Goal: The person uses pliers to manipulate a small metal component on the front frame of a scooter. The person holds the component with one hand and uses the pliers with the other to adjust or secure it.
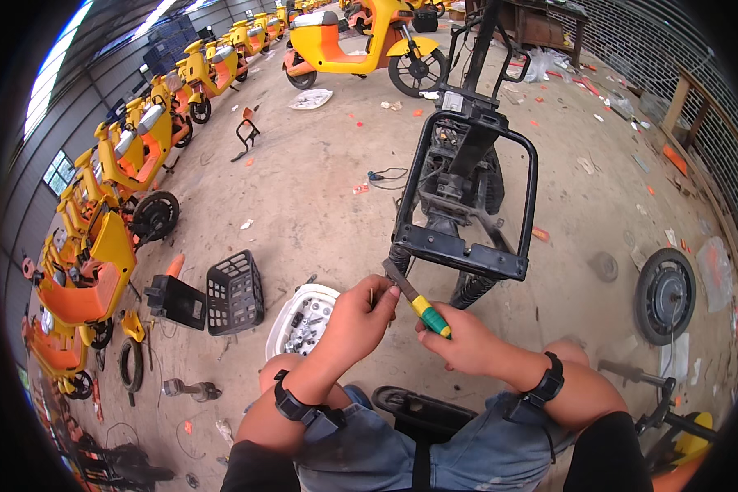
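My right hand (459,338) is wrapped round the green-and-yellow handle of a hand tool with a flat grey blade (399,280); its exact kind is unclear. My left hand (359,318) is closed in a pinch beside the blade, and what its fingers hold is too small to make out. Just beyond both hands stands a stripped black scooter frame (467,252), its rear loop toward me. Below my left hand, a white tub (277,338) holds loose metal bolts and small parts (309,320).
A black plastic basket (234,293) and a black box (175,300) lie on the left. Rows of yellow scooters (123,164) line that side, with another yellow scooter (348,45) ahead. On the right lies a wheel (664,297). Scraps litter the concrete floor (320,189).
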The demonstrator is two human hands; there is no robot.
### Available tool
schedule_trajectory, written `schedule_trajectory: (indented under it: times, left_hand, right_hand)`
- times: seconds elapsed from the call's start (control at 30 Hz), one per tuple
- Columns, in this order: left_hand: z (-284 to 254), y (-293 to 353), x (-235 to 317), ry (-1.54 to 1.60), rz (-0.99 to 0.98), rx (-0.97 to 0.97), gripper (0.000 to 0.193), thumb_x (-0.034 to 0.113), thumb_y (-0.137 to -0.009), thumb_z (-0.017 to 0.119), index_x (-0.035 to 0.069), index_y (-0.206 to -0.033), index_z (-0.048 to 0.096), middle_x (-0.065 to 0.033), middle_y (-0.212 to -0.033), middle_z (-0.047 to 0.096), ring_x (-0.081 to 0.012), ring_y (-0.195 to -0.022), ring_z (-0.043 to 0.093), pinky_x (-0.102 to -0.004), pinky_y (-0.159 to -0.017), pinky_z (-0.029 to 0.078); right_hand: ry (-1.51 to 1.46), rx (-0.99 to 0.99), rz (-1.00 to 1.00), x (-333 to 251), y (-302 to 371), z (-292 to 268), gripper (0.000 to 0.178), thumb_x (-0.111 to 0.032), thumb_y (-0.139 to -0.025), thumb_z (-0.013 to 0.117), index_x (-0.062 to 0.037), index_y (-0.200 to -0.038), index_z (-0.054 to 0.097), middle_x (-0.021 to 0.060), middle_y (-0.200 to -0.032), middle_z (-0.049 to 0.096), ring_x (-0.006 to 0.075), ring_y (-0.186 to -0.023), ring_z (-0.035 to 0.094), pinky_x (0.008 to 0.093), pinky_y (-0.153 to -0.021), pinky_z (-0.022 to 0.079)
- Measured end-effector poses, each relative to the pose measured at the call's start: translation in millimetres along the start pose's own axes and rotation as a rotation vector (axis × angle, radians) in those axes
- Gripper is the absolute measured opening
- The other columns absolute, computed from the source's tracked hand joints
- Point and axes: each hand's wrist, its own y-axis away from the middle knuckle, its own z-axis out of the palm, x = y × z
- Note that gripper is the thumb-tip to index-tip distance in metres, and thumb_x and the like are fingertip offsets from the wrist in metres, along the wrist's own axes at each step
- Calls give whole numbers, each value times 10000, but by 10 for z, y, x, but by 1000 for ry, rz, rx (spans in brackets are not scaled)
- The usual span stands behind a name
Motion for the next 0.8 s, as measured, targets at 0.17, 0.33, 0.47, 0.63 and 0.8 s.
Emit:
schedule_trajectory:
  times: [0.17,0.33,0.47,0.63,0.8]
  left_hand:
    - [18,-42,-112,31,21,0,243,216,-1010,568,-21,-1039,612,-74,-694,631,-126,-635,580,-293,-595,468]
    - [16,-49,-59,76,-9,-29,255,217,-1018,551,-30,-1041,611,-69,-701,636,-124,-645,575,-288,-605,463]
    - [8,-35,1,40,-30,-66,259,219,-1019,547,-30,-1038,616,-64,-699,638,-121,-644,572,-285,-605,460]
    - [15,-56,-41,5,-16,-8,243,215,-997,583,-22,-1001,636,-54,-657,625,-117,-601,563,-279,-574,450]
    - [23,-51,-58,-94,25,106,172,155,-970,629,-16,-972,652,-16,-662,611,-64,-607,554,-240,-554,421]
  right_hand:
    - [-43,-97,70,-33,-14,-42,468,-174,-922,611,-71,-1361,482,34,-1065,620,122,-725,610,277,-528,542]
    - [-126,-110,56,-49,-8,-60,620,-155,-909,616,-112,-1481,381,34,-1205,597,106,-774,599,282,-536,533]
    - [-141,-112,85,-9,-22,-71,674,-142,-899,615,-120,-1512,336,36,-1229,581,111,-744,586,282,-536,525]
    - [-138,-64,38,-21,-19,-81,670,-131,-893,610,-111,-1506,340,36,-1171,577,116,-685,574,284,-520,506]
    - [-100,-24,46,-49,-17,-73,640,-116,-892,607,-90,-1482,359,39,-966,557,108,-597,539,285,-505,485]
